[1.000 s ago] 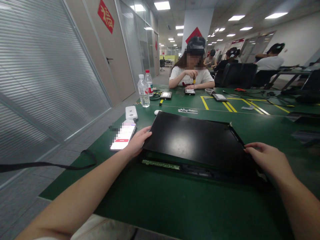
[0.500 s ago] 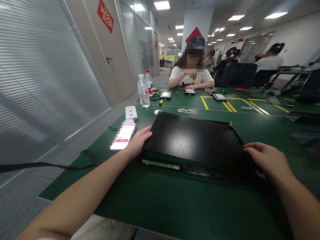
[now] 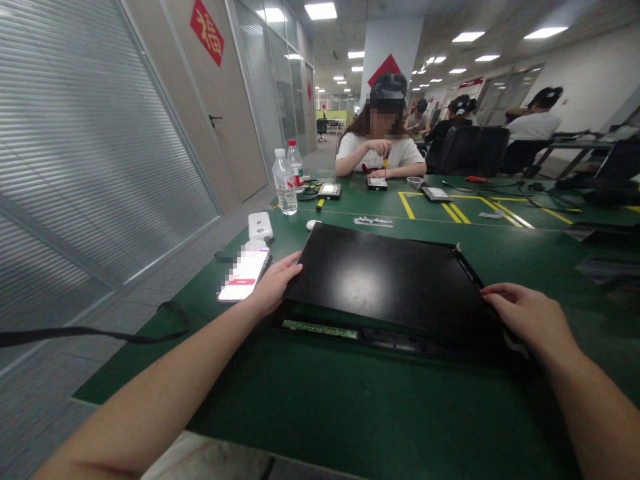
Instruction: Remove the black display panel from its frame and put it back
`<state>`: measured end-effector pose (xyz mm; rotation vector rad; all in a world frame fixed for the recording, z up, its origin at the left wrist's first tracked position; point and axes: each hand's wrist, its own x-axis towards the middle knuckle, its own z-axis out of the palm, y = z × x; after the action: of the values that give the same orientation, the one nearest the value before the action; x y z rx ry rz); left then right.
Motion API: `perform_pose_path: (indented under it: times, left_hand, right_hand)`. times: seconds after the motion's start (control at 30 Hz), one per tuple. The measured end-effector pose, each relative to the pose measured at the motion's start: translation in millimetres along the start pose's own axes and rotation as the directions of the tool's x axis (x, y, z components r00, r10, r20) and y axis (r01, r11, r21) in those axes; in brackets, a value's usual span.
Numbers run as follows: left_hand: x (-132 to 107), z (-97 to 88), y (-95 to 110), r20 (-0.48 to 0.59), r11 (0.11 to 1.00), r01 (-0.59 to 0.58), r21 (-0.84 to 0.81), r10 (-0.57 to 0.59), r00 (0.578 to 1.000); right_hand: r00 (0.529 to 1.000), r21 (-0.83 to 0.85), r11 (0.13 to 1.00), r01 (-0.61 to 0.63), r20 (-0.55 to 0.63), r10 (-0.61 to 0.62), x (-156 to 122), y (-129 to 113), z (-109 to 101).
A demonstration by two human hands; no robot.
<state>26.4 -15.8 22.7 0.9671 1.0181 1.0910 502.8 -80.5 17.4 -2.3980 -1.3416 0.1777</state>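
Holding black screen assembly (image 3: 375,280) by left edge in left hand (image 3: 275,283), pinching right rim with right hand (image 3: 533,317), green circuit strip (image 3: 320,329) along near side.

Smooth, low-sheen surface was noted on the green worktop (image 3: 320,407). Toward its near edge, a black panel (image 3: 360,277) was seen as smooth, satin, softly reflective. By the left edge, clear glossy plastic was recorded in the nearer bottle (image 3: 285,190).
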Motion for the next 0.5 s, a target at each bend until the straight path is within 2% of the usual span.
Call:
perform_pose_path:
  times: [0.33, 0.5]
  left_hand:
    - [2.5, -1.3, -2.5, 0.009, 1.000, -0.018, -0.006, 0.018, 1.000]
    - [2.8, -1.9, -3.7, 0.014, 1.000, -0.028, 0.003, 0.028, 1.000]
  right_hand:
    - [1.000, 0.030, 0.999, 0.017, -0.005, -0.017, -0.8, 0.2, 0.2]
    - [0.998, 0.036, 0.999, 0.039, -0.046, -0.038, 1.3, 3.9, 3.7]
